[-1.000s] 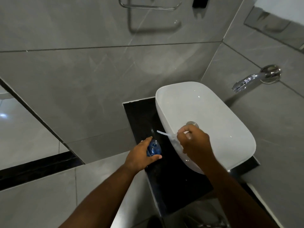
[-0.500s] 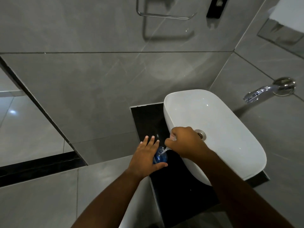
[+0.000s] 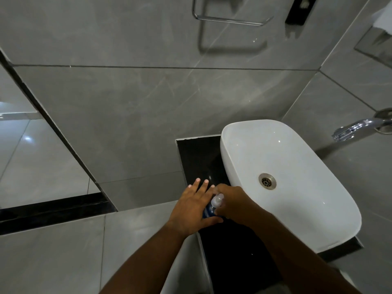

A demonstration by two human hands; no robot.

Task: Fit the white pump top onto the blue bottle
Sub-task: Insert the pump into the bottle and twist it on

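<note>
The blue bottle (image 3: 209, 211) stands on the black counter (image 3: 197, 158), just left of the basin, and only a sliver of it shows between my hands. My left hand (image 3: 192, 206) steadies it with the thumb under its near side and the fingers stretched out flat past it. The white pump top (image 3: 216, 200) sits on the bottle's neck, its head pointing up toward me. My right hand (image 3: 232, 203) is closed around the pump top from the right. The pump's tube is hidden.
A white oval basin (image 3: 284, 166) with a metal drain (image 3: 267, 181) fills the counter to the right. A chrome tap (image 3: 356, 128) sticks out of the right wall. A chrome towel rail (image 3: 229, 20) hangs high on the grey tiled wall.
My right hand brought the pump top from over the basin rim leftward and down onto the bottle, and its tube has gone out of sight. My left fingers stretched out flat.
</note>
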